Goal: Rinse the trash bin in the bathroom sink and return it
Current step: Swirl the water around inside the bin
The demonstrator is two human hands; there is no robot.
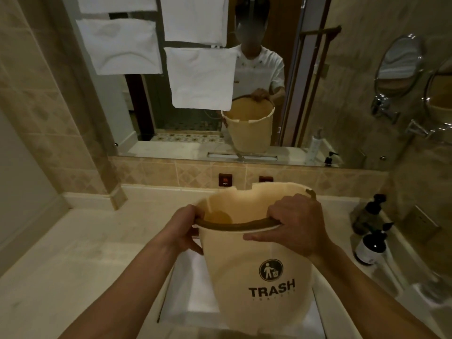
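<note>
Trash bin, a stiff, probably light plastic pail, held tilted over the sink. Left hand curls around the near-left rim; right hand clasps rim and brown handle. Wet walls may slip. Dark bottles stand right.

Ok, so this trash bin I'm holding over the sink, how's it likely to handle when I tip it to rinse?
The trash bin looks like thin, empty plastic, so probably light. Its rim is chipped, suggesting brittleness. The smooth wall may turn slippery wet, so keep the left hand and right hand on the rim.
</note>
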